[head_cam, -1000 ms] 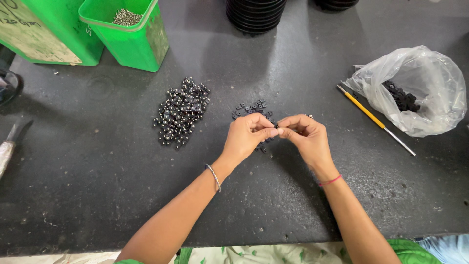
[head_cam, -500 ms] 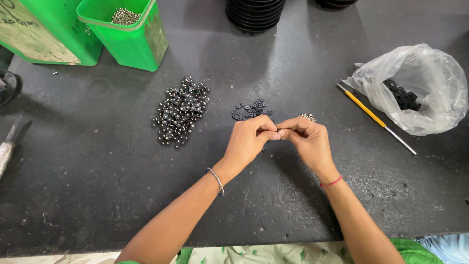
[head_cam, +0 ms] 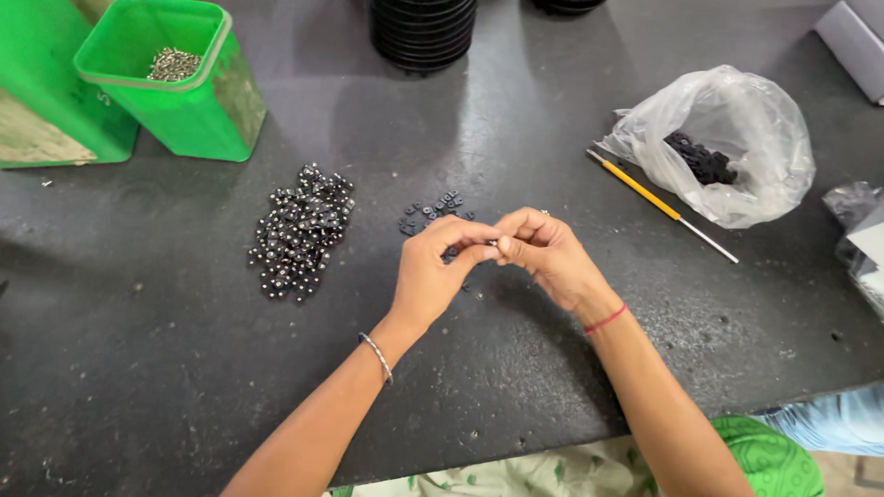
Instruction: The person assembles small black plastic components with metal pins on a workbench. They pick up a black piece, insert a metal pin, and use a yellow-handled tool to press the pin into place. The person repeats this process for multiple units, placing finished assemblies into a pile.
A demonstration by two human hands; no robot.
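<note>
I pinch one tiny dark part [head_cam: 494, 244] between my left grip [head_cam: 433, 276] and right grip [head_cam: 543, 253], above the desk [head_cam: 184, 387]. Left of them: one heap of assembled beads [head_cam: 299, 230] (uncountable). Right: one plastic bag [head_cam: 727, 147], one yellow stick [head_cam: 658, 204].

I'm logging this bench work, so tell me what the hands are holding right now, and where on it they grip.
The left hand and right hand pinch one tiny part between their fingertips. It is too small and covered to tell which part of it they grip.
</note>
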